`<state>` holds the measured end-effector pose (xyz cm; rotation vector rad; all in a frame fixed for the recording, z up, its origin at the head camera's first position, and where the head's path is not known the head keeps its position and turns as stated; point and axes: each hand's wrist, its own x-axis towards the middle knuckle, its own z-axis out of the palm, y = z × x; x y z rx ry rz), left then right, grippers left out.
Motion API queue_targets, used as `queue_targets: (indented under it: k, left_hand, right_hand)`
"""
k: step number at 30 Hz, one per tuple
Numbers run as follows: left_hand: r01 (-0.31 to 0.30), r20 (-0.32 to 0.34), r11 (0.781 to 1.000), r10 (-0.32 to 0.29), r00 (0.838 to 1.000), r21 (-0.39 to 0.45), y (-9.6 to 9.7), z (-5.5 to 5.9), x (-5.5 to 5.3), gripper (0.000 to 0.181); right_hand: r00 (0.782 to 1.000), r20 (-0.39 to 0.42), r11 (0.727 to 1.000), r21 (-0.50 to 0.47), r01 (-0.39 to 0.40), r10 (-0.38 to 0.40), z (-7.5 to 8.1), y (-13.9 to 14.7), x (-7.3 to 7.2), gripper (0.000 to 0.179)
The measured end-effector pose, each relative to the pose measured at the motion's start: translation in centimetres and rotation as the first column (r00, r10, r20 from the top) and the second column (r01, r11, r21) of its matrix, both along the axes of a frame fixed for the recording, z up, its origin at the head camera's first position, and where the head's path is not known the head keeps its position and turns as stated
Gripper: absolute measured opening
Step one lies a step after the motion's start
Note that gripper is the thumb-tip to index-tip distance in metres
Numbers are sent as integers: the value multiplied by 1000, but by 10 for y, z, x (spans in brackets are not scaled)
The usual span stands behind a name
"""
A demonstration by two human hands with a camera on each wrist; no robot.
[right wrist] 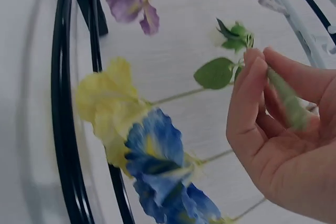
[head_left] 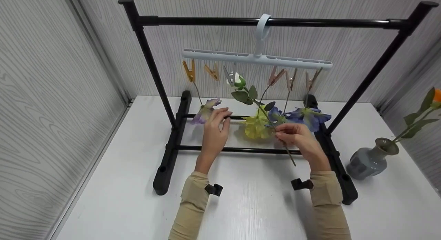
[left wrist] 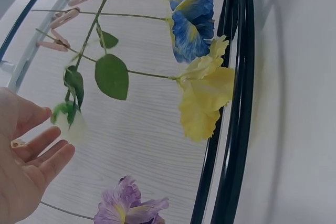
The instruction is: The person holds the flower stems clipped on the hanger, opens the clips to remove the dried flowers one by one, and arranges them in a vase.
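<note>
My right hand [head_left: 299,138] pinches the stem of a white rose [left wrist: 75,125] between thumb and fingers, the bloom pointing up and left in the head view. Its green leaves [head_left: 242,97] spread partway along the stem. The rose head lies in front of a grey clothespin [head_left: 227,74], partly covering it; whether they touch I cannot tell. My left hand [head_left: 214,133] is raised with loose fingers, holding nothing, beside a hanging purple flower [head_left: 206,112]. A yellow flower [head_left: 255,127] and blue flowers [head_left: 311,118] hang from clothespins near my right hand.
A pale blue hanger [head_left: 224,56] hooks over the black rack's top bar [head_left: 206,21]. An orange clothespin [head_left: 212,73] on it holds no flower. At the right stands a grey vase [head_left: 368,162] with an orange flower [head_left: 437,97]. White walls enclose the table.
</note>
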<state>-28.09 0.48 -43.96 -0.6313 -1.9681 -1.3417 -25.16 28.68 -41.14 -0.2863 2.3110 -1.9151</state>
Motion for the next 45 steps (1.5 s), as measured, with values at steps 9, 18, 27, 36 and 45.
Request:
queue_targets:
  k: [9, 18, 27, 36, 45]
  left_hand:
    - [-33, 7, 999, 33, 999, -11, -2, -2, -3, 11]
    - [-33, 15, 999, 33, 999, -14, -1, -3, -4, 9]
    - [-11, 55, 1000, 12, 998, -16, 0, -5, -4, 9]
    - [2, 81, 1000, 0, 997, -20, 2, -6, -3, 9]
    - [-14, 79, 999, 17, 997, -39, 2, -7, -4, 8]
  right_hand:
    - [994, -103, 988, 149, -26, 42, 10, 31, 9, 32]
    - [987, -156, 990, 139, -4, 26, 16, 50, 17, 24]
    - [974, -225, 995, 85, 49, -28, 15, 70, 24, 20]
    - [969, -234, 979, -201, 35, -83, 13, 81, 28, 14]
    - [941, -338, 901, -412, -136, -13, 11, 96, 28, 35]
